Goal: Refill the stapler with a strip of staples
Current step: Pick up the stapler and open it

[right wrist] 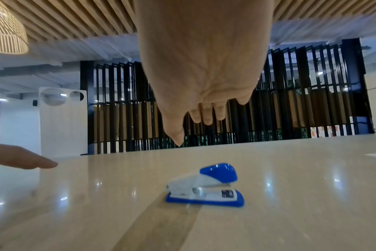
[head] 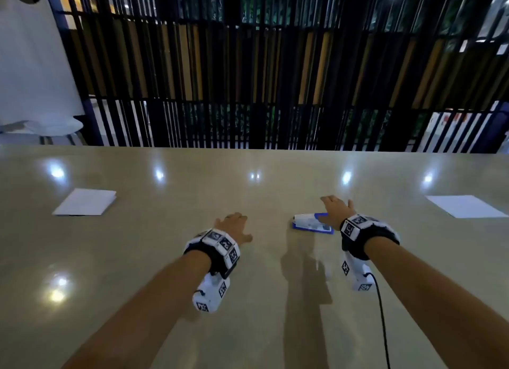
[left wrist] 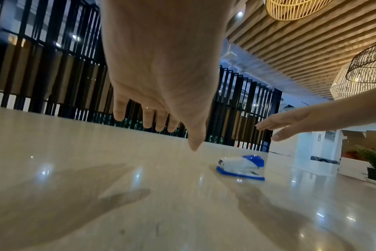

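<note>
head view: right hand (head: pixel 337 210) hides stapler (head: pixel 308 222) rear; right wrist bares it, fingers of both hands loose.

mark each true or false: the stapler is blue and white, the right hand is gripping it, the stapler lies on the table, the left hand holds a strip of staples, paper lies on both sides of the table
1. The stapler is blue and white. True.
2. The right hand is gripping it. False: it hovers open above the stapler, not touching.
3. The stapler lies on the table. True.
4. The left hand holds a strip of staples. False: it is open and holds nothing.
5. Paper lies on both sides. True: the left sheet and the right sheet.
</note>
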### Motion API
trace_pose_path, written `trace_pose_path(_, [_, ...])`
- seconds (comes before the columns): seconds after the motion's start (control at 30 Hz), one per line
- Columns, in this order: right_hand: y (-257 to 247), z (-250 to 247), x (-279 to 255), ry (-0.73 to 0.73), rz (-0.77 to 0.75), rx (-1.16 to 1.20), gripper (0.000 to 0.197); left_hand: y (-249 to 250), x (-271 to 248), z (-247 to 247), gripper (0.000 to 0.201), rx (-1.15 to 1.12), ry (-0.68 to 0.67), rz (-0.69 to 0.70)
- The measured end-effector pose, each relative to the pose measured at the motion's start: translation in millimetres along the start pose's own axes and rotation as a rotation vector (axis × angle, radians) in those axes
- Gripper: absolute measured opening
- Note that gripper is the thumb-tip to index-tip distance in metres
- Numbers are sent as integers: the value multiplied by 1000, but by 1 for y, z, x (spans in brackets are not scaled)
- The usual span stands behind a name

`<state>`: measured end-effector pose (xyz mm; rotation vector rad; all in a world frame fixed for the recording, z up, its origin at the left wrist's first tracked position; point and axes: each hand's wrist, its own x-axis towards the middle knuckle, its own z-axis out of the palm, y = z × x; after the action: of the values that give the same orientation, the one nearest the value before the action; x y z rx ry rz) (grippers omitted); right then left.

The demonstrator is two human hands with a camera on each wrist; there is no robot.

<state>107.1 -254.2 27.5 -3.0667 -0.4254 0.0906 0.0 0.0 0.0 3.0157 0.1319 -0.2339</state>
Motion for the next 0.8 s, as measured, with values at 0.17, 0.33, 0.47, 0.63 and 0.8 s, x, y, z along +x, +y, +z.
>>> trace_pose_path(0.17, [10,34,25,-66,24,-36,62,3,12,34,70,0,-179,-1])
trace_pose_path(0.33, [10,51,36,-70,45,-24,50,3,21,43,71,33,-211,10])
trace_pose_path(0.47, [12,59,40,-3,42,-45,44,4,25,46,71,31,-196,10])
trace_pose_path(0.63, [8,64,31,-13,95,81,34,6,25,45,71,40,-190,15])
trace_pose_path(0.8, [6,68,15,41,89,232,30,8,20,46,69,19,-182,13])
